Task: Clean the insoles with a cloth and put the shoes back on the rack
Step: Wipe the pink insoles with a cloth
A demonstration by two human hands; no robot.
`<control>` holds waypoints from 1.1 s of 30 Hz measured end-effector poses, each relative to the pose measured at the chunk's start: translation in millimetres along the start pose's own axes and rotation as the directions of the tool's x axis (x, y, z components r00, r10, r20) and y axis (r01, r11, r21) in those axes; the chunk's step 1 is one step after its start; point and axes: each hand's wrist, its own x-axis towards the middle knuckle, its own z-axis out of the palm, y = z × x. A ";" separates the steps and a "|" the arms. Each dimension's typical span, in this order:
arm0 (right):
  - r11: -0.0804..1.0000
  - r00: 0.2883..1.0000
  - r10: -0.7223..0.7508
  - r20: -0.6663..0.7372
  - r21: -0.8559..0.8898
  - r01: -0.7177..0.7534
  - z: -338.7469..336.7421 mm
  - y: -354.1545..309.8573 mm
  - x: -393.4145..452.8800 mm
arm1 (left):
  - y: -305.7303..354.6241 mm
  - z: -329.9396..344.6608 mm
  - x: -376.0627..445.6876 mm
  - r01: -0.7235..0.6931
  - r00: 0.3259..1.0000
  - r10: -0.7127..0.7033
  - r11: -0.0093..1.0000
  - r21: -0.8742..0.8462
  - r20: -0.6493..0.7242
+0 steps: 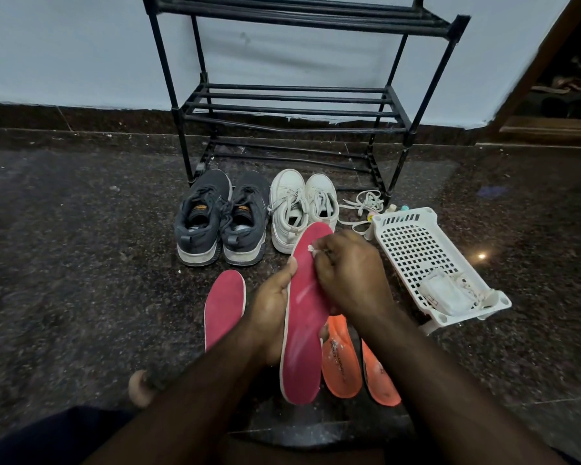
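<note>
**Pink insole gripped, cloth pinched**

Left hand curled round pink insole; right hand pinching small white cloth against its toe end. Beyond hands: grey shoes, white shoes, black rack. Beside left hand: second pink insole. Under right forearm: orange insoles.

dark speckled stone floor, pale blue wall, brown wooden doorframe at right

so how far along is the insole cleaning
Done: all four insoles are out of the shoes. In hand: the left hand holds a red insole while the right hand rubs it with a small white cloth. Left: the other red insole, both orange insoles, and both pairs to the rack.
</note>
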 end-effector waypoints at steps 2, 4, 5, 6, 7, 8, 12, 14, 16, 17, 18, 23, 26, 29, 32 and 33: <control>0.996 0.995 -0.086 0.043 0.031 0.085 2.6 -6.6 -9.1 | -0.2 0.3 0.0 -0.004 1.000 0.004 1.000 -0.004 -0.010; 0.991 0.991 -0.127 0.040 0.039 0.125 3.5 -4.4 -10.4 | 0.3 1.7 -1.1 0.015 1.000 -0.015 1.000 -0.011 -0.002; 0.994 0.994 -0.111 0.019 0.022 0.110 2.3 -0.8 -6.3 | 1.1 2.4 -2.2 0.029 1.000 -0.029 1.000 -0.008 0.008; 0.997 0.997 -0.080 -0.011 0.002 0.080 -0.1 3.2 -1.5 | 1.5 0.8 -2.0 0.040 0.999 -0.040 0.999 0.007 0.020; 0.999 0.998 -0.044 -0.038 -0.006 0.044 -3.3 6.9 2.9 | 1.9 0.0 -2.5 0.050 0.998 -0.051 0.998 0.029 0.031; 1.000 0.998 -0.015 -0.054 0.002 0.015 -6.5 10.1 6.2 | 2.2 -1.1 -2.6 0.055 0.998 -0.056 0.998 0.044 0.034; 0.997 0.999 -0.039 -0.034 0.063 0.042 -9.8 9.4 3.7 | 6.5 2.1 -4.4 0.000 1.000 0.000 1.000 -0.026 0.010; 0.995 0.997 -0.079 0.004 0.068 0.079 -4.3 3.8 -1.6 | 9.1 5.2 -4.6 -0.034 0.999 0.033 0.996 -0.081 -0.021; 0.988 0.986 -0.148 0.074 0.064 0.144 5.4 -6.0 -8.9 | 8.8 5.5 -2.7 -0.082 0.995 0.074 0.989 -0.120 -0.073; 0.982 0.976 -0.187 0.109 0.056 0.181 10.2 -10.1 -12.6 | 7.3 6.3 -2.1 -0.091 0.993 0.080 0.986 -0.139 -0.087; 0.975 0.968 -0.220 0.125 0.040 0.217 12.6 -11.4 -13.9 | 4.9 5.9 -1.2 -0.087 0.993 0.074 0.984 -0.153 -0.089; 0.998 0.994 -0.070 -0.081 -0.014 0.069 -0.2 6.7 2.9 | -3.8 3.8 0.6 0.045 0.994 -0.044 0.999 0.009 -0.103; 0.995 0.994 -0.096 -0.054 0.034 0.098 2.1 -5.2 -8.6 | -2.8 4.9 1.3 0.020 0.994 -0.023 0.999 -0.033 -0.107; 0.984 0.985 -0.171 0.008 0.056 0.170 6.5 -8.9 -14.4 | -1.5 2.4 1.6 -0.002 0.995 -0.006 0.997 -0.077 -0.099; 0.997 0.995 -0.080 -0.066 0.009 0.081 -1.7 6.2 -0.2 | -1.2 -2.4 2.8 0.028 0.996 -0.028 1.000 -0.001 -0.090; 0.999 0.995 -0.042 -0.088 0.024 0.044 -4.1 8.1 1.0 | -1.3 -0.9 1.8 0.039 0.995 -0.038 0.999 0.007 -0.089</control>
